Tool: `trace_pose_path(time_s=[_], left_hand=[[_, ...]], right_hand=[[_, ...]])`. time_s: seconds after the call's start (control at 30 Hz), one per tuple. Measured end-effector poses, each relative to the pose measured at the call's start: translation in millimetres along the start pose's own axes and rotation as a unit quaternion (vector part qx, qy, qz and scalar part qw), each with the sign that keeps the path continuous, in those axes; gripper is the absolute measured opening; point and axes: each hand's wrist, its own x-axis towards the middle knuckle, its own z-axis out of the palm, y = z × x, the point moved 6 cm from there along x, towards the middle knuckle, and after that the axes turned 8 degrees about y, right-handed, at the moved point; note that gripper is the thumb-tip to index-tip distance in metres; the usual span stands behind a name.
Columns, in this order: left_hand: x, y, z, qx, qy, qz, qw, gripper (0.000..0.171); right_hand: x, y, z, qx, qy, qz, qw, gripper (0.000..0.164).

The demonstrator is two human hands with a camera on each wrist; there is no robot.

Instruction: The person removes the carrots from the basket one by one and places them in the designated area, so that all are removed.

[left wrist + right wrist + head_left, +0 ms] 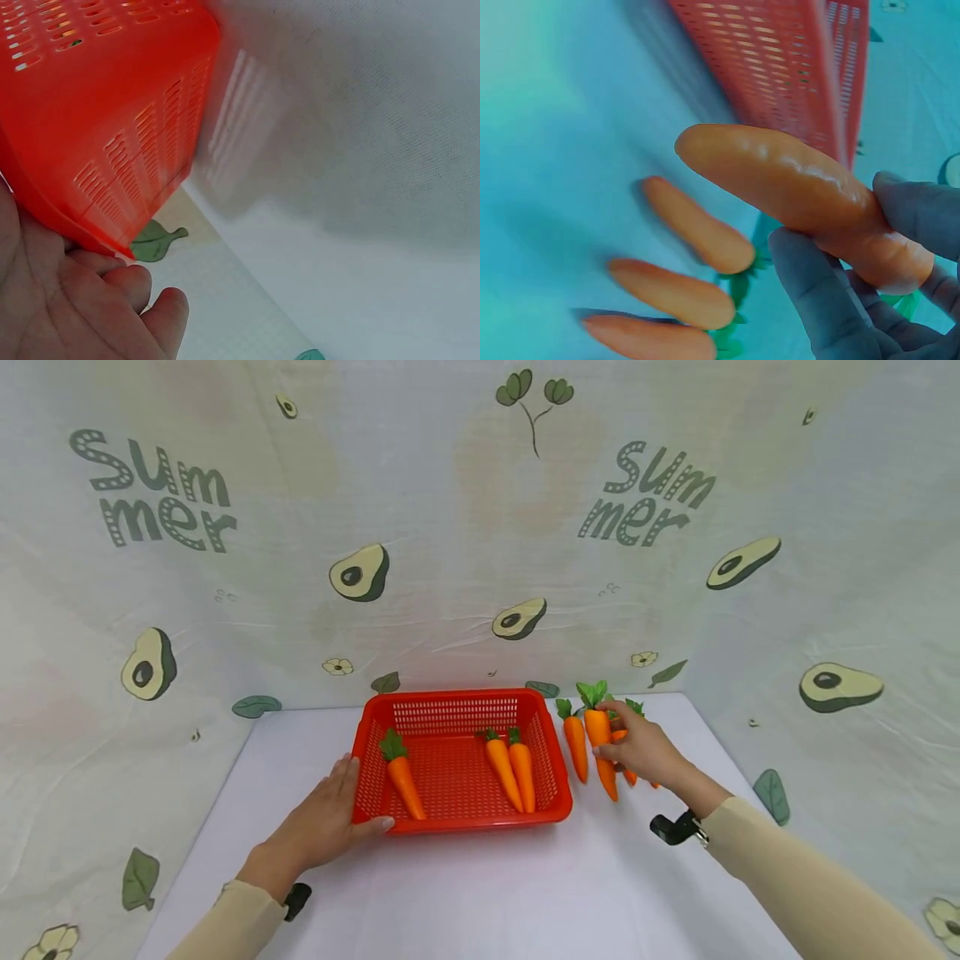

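Note:
An orange carrot with green leaves is pinched between the thumb and fingers of my right hand, raised over the table right of the red basket. In the right wrist view, loose carrots lie below it on the white surface, partly behind the hand in the head view. Against the basket's left side rests my left hand, fingers stretched along the rim and thumb at the front corner. Inside the basket, one carrot lies at the left and two carrots lie side by side at the right.
Beside the basket's right wall lies another carrot. A white table carries everything. Behind and at the sides hangs a pale cloth printed with avocados, leaves and lettering.

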Motion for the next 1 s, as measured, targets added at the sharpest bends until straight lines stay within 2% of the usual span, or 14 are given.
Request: trace_pose_path(time_s=[0.2,0.33,0.7,1.0], left_hand=[[-1.3,0.3,-0.3,0.002,-0.002,-0.004,1.0000,0.129],[-1.4,1.8,-1.1,0.003,0.001,0.002,1.0000,0.129],[-2.3,-1.5,1.3,0.008,0.006,0.011,0.9999,0.129],[1.4,-2.7,3.1,0.007,0.002,-0.001,1.0000,0.130]], right_hand=[[-13.4,33.0,21.8,0.004,-0.010,0.043,0.999,0.076],[-23.4,45.7,37.1,0.009,-0.014,0.055,0.998,0.078],[-34.5,60.8,65.5,-0.023,-0.028,0.081,0.996,0.079],[-30.7,67.6,66.4,-0.032,-0.017,0.089,0.995,0.078]])
